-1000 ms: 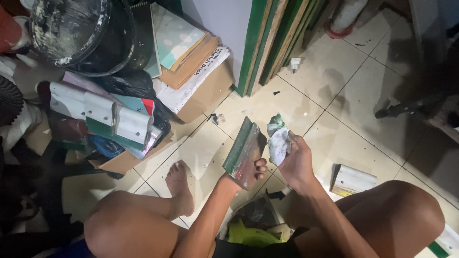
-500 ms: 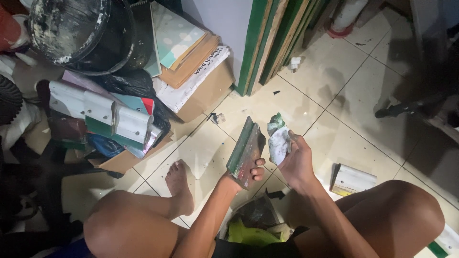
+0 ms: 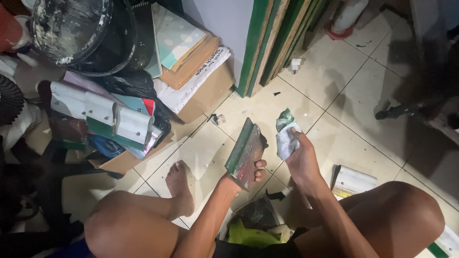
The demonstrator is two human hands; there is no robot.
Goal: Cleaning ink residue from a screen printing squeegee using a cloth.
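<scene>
My left hand [image 3: 248, 174] grips a flat squeegee [image 3: 245, 150] with a green rubber edge and a paint-stained wooden back, held tilted above the tiled floor. Just to its right, my right hand [image 3: 301, 160] is closed around a crumpled white rag [image 3: 287, 134] smeared with green. The rag sits a little apart from the squeegee's upper right corner. My bare foot [image 3: 179, 186] rests on the floor to the left, and both knees frame the bottom of the view.
A paint-spattered black bucket [image 3: 86, 33] stands top left above stacked white squeegees [image 3: 103, 112], boxes and sketch pads [image 3: 189, 71]. Green-edged frames [image 3: 270, 40] lean against the wall. Another white squeegee [image 3: 354, 181] lies by my right knee. A dark bag with something yellow-green [image 3: 251, 229] sits between my legs.
The squeegee in my left hand has shifted slightly; the rag in my right hand stays beside its upper corner. Nothing else has moved.
</scene>
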